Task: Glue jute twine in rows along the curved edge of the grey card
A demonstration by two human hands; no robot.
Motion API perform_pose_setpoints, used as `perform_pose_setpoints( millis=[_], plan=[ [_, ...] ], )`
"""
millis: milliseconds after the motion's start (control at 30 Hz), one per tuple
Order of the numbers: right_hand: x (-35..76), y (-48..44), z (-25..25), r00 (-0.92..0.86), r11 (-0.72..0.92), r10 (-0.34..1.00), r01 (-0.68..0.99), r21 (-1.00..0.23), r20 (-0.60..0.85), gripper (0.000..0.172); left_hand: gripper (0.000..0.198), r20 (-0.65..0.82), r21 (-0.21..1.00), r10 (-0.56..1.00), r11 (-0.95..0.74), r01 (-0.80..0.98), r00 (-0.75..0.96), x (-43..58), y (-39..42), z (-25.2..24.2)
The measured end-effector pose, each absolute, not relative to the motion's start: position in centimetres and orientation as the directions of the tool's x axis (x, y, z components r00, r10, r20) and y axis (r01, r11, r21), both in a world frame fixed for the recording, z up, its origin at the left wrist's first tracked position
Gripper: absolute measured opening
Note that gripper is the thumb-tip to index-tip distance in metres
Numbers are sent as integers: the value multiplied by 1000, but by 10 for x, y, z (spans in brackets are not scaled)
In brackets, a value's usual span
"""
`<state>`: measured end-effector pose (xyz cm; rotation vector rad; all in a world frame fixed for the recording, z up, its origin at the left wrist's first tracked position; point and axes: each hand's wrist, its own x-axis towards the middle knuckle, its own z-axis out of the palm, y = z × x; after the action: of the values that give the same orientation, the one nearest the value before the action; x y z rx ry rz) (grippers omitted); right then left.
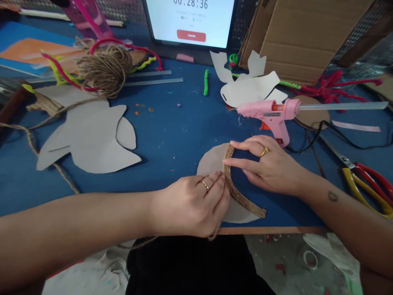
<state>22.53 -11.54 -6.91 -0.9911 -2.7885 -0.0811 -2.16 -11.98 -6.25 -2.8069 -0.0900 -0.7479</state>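
A grey card piece (211, 158) lies at the table's front edge, with rows of brown twine (242, 199) curving along its right side. My left hand (201, 203) is closed, its fingertips pressed together against the inner edge of the twine rows; a loose strand hangs below it, and what the fingertips pinch is hidden. My right hand (267, 164) has its fingers apart, with the index and middle fingertips resting on the upper part of the twine rows. Behind the right hand lies a pink glue gun (273, 114) with a clear glue stick in its back.
Grey fish-like card shapes (92, 137) lie left, near a twine ball (107, 69) and pipe cleaners. White cutouts (245, 90) sit behind the glue gun. Scissors (353, 168) lie right, beside the gun's black cord. A lit screen (190, 20) and cardboard (307, 37) stand at the back.
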Motion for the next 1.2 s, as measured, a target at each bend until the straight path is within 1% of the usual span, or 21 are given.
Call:
perform_pose_setpoints(
  millis=[267, 400, 600, 767, 900, 1033, 1100, 1200],
  plan=[
    [225, -116, -68, -758, 774, 624, 632, -20, 188, 45, 24, 491, -208, -2, -971, 115, 871, -21, -120, -61],
    [224, -115, -69, -744, 769, 629, 639, -36, 225, 46, 25, 499, -202, -3, -973, 113, 867, -20, -119, -60],
    [222, -115, -69, -742, 765, 631, 644, -19, 225, 44, 24, 502, -203, 0, -972, 117, 865, -21, -120, -62],
    [221, -115, -69, -734, 760, 639, 649, -40, 230, 48, 27, 488, -212, -2, -970, 116, 873, -21, -120, -61],
    [220, -115, -69, -731, 753, 646, 657, -29, 220, 46, 25, 490, -216, -1, -969, 120, 872, -21, -122, -62],
    [220, -115, -69, -728, 748, 651, 663, -19, 214, 49, 25, 472, -196, 6, -974, 112, 881, -25, -116, -60],
    [220, -115, -68, -730, 751, 648, 660, -24, 216, 50, 25, 451, -170, 1, -982, 86, 893, -29, -108, -57],
    [221, -115, -68, -733, 754, 647, 656, -36, 210, 49, 22, 394, -151, -55, -989, 6, 917, -34, -95, -53]
  ],
)
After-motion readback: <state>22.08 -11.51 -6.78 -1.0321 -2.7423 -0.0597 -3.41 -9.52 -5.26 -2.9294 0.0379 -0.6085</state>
